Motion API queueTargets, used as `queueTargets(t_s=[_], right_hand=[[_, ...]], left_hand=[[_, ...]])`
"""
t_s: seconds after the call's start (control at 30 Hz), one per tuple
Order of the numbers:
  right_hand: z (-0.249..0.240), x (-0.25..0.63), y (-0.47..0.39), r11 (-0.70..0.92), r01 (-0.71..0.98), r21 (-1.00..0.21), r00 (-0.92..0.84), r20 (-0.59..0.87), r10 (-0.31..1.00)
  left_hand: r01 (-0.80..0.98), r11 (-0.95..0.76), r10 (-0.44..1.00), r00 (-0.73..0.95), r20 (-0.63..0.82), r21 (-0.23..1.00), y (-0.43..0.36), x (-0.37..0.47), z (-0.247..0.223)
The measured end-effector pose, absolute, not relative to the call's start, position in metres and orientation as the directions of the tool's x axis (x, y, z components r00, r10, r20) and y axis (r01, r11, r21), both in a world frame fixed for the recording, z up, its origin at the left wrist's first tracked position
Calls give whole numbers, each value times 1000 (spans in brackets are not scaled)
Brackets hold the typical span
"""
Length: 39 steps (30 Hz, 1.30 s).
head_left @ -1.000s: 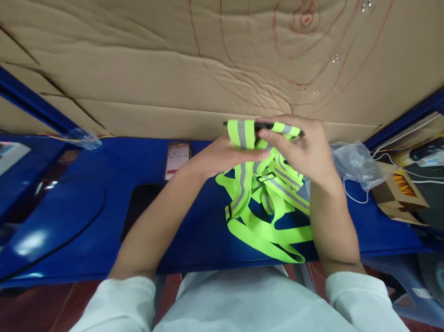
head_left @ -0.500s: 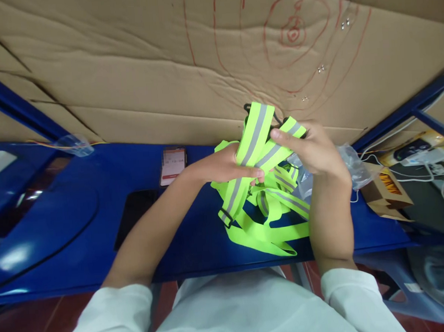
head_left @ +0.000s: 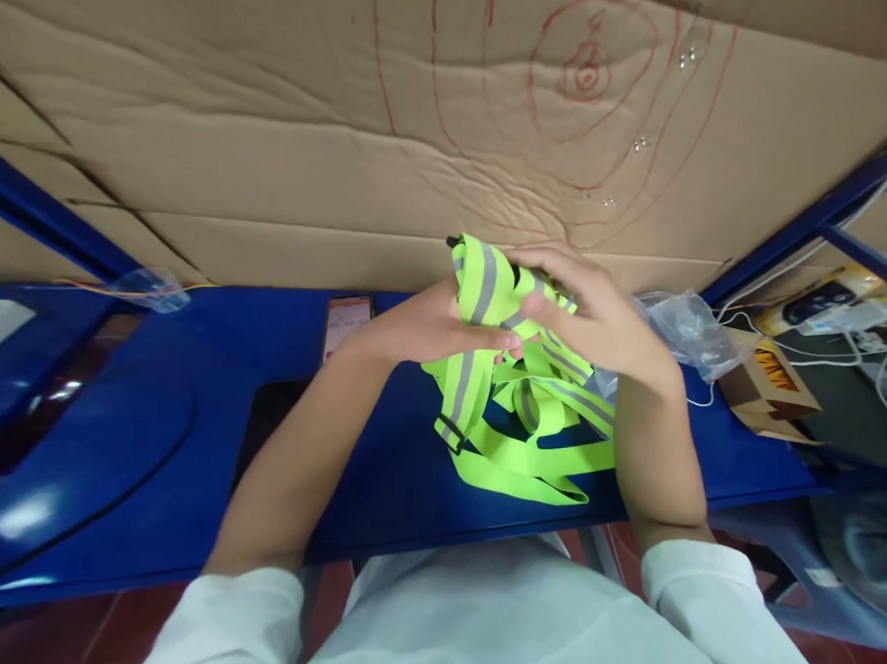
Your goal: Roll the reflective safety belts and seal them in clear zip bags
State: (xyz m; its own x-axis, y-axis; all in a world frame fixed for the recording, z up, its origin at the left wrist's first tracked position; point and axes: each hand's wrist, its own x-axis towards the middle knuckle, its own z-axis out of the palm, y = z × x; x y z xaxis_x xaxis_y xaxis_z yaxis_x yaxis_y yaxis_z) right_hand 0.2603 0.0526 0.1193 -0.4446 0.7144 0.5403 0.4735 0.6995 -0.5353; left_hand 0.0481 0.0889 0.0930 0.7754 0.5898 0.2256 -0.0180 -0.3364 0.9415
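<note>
A neon-yellow reflective strap vest (head_left: 528,417) with grey stripes lies bunched on the blue table (head_left: 141,431), its upper part lifted. My left hand (head_left: 432,325) grips a folded band of the vest from the left, thumb across it. My right hand (head_left: 593,313) holds the same bundle from the right, fingers curled over the top. Loose loops of strap and a black buckle hang below the hands onto the table.
A phone (head_left: 345,323) with a lit screen lies left of my hands, beside a dark pad (head_left: 265,423). A crumpled clear plastic bag (head_left: 688,332), a small cardboard box (head_left: 767,387) and white cables sit at the right. A cardboard wall (head_left: 326,129) with red drawings stands behind.
The raised straps have been brought down and gathered tighter between both hands. My right hand has shifted left over the bundle.
</note>
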Motion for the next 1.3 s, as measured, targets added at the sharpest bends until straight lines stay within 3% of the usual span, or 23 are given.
queueTargets(t_s=[0.1, 0.23, 0.33, 0.43, 0.53, 0.63, 0.73, 0.83, 0.93, 1.03, 1.17, 1.3], right_hand=[[118, 255, 45, 662, 581, -472, -428, 514, 743], [115, 248, 47, 634, 596, -493, -348, 553, 757], [118, 249, 48, 590, 611, -527, -190, 626, 756], [126, 254, 45, 507, 599, -620, 44, 657, 752], [134, 260, 38, 479, 528, -701, 133, 625, 769], [138, 267, 32, 456, 429, -780, 89, 539, 838], [137, 272, 32, 411, 289, -864, 28, 437, 899], [133, 272, 37, 293, 98, -951, -99, 283, 954], [125, 266, 45, 161, 11, -987, -222, 154, 963], [116, 259, 53, 192, 69, -979, -230, 172, 958], [114, 258, 52, 452, 261, -853, -175, 419, 891], [126, 259, 38, 604, 436, -667, -421, 443, 792]], left_hand=[[-56, -287, 600, 767, 225, 956, 84, 55, 94], [-192, -123, 696, 683, 223, 974, 83, 64, 87], [-264, 37, 741, 654, 151, 964, 83, 73, 78], [-281, 121, 621, 769, 148, 952, 76, 84, 72], [-300, 116, 499, 842, 206, 947, 68, 91, 73], [-242, 91, 425, 886, 182, 966, 67, 86, 78], [-74, -77, 390, 916, 98, 994, 72, 73, 86], [65, -285, 460, 884, 77, 957, 75, 59, 95], [84, -433, 501, 850, 162, 897, 74, 48, 102], [90, -528, 476, 855, 206, 844, 73, 40, 106], [117, -508, 480, 861, 168, 853, 75, 37, 106], [71, -459, 546, 809, 218, 886, 74, 43, 105]])
